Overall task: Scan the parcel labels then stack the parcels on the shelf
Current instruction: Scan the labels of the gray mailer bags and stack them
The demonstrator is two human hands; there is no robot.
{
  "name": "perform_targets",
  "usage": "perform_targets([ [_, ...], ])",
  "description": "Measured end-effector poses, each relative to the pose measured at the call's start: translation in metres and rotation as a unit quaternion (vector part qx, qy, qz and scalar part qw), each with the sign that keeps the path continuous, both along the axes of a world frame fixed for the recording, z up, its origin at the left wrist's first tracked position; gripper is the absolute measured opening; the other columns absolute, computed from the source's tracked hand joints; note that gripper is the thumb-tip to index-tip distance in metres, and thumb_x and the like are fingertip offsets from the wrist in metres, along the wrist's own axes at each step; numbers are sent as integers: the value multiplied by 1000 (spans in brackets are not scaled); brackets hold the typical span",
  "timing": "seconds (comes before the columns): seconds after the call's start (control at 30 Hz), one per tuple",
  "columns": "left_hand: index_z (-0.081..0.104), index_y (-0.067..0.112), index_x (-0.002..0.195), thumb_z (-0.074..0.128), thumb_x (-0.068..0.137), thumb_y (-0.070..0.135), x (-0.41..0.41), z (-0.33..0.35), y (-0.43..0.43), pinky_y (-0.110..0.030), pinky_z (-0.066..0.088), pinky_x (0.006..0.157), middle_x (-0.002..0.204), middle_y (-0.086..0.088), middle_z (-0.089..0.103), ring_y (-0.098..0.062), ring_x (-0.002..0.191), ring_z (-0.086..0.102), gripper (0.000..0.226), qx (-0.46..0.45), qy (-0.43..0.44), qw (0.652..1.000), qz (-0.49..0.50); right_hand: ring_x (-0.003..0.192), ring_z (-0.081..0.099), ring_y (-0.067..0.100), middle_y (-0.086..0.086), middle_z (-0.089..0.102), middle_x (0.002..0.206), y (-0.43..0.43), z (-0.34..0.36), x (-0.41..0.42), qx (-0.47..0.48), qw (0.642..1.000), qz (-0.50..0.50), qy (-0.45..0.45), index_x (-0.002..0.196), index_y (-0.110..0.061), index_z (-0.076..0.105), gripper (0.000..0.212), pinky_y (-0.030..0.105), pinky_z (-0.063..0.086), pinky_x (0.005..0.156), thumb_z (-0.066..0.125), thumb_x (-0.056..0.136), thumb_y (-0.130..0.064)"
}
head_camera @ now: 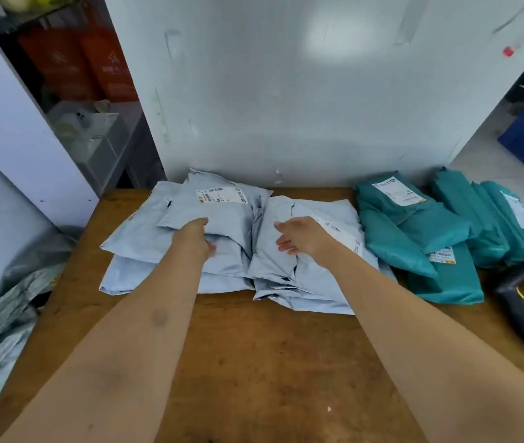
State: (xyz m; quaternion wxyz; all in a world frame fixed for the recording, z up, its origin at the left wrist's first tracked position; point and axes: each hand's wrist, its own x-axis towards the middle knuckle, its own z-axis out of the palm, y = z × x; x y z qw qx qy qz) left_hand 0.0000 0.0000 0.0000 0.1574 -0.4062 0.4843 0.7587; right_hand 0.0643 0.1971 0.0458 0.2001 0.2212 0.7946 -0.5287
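Two piles of light grey mailer parcels lie at the back of the wooden table (254,362). My left hand (195,239) grips the near edge of the top grey parcel (215,215) of the left pile, whose label (219,196) faces up. My right hand (302,238) lies palm down on the right grey pile (315,282), its fingers loosely spread, next to a white barcode label (337,230). A black handheld scanner (516,302) lies on the table at the right edge, untouched.
Teal parcels (414,231) are heaped at the back right, several with labels up. A grey wall panel (286,107) stands behind the table. A shelf (94,129) with orange boxes is at the back left. Crumpled grey bags (8,314) lie left of the table.
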Motion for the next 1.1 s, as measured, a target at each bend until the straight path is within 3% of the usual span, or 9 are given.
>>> perform_targets([
  [0.2, 50, 11, 131, 71, 83, 20, -23, -15, -4, -36, 49, 46, 122, -9, 61, -29, 106, 61, 53, 44, 31, 998, 45, 93, 68, 28, 21, 69, 108, -10, -8, -9, -73, 997, -36, -11, 127, 0, 53, 42, 34, 55, 89, 53, 97, -29],
  [0.33, 50, 7, 132, 53, 92, 10, -29, -13, 1, -42, 51, 67, 124, -12, 62, -29, 108, 61, 41, 55, 69, 996, 34, 107, 64, 38, 29, 63, 118, -17, -11, -7, -148, 985, -41, -76, 130, 2, 50, 48, 42, 52, 95, 54, 96, -32],
  [0.4, 51, 6, 126, 47, 91, 7, -25, -7, 7, -49, 51, 62, 103, -12, 65, -28, 90, 63, 35, 71, 105, 991, 31, 116, 57, 43, 32, 55, 128, -23, -12, -1, -210, 969, -38, -125, 135, 2, 44, 57, 45, 48, 100, 54, 95, -37],
  [0.53, 50, 13, 85, 42, 93, 5, 7, 30, 12, -37, 54, 51, 71, -7, 53, -21, 62, 52, 14, 109, 194, 974, 39, 130, 42, 49, 33, 36, 146, -39, -16, 8, -368, 904, -111, -187, 148, 0, 23, 84, 49, 40, 106, 60, 89, -47],
  [0.67, 57, 11, 93, 45, 93, 4, 71, 50, -5, -43, 58, 75, 83, -6, 64, -21, 81, 64, 13, 187, 229, 955, 34, 141, 24, 47, 21, 18, 157, -62, -19, 22, -481, 824, -231, -191, 151, -10, 17, 104, 54, 34, 109, 77, 74, -46],
  [0.8, 60, 12, 101, 38, 91, -7, 137, 30, -34, -51, 56, 74, 90, -8, 74, -29, 98, 63, 31, 237, 197, 949, 66, 128, 48, 33, 10, 47, 142, -88, -37, 44, -493, 804, -308, -124, 138, -12, 47, 56, 43, 49, 93, 67, 87, -22],
  [0.87, 60, 16, 104, 37, 88, -9, 165, 12, -54, -59, 52, 79, 93, -9, 76, -34, 103, 62, 38, 250, 188, 946, 84, 124, 53, 30, 13, 51, 140, -93, -45, 59, -441, 837, -306, -106, 139, -7, 45, 44, 36, 46, 89, 52, 96, -12],
  [0.97, 59, 19, 116, 55, 82, 9, 197, -15, -88, -68, 42, 92, 113, -11, 71, -40, 109, 62, 36, 264, 180, 945, 72, 81, 63, 27, 14, 61, 111, -83, -59, 81, -368, 857, -336, -132, 118, -2, 56, 29, 31, 54, 67, 58, 90, 3],
  [1.1, 67, 18, 115, 81, 49, 33, 215, -28, -121, -47, 58, 77, 110, -7, 72, -29, 97, 70, 69, 248, 159, 956, 10, 76, 63, 29, 19, 62, 95, -70, -68, 110, -315, 874, -353, -112, 121, -3, 54, 43, 38, 55, 54, 58, 81, 14],
])
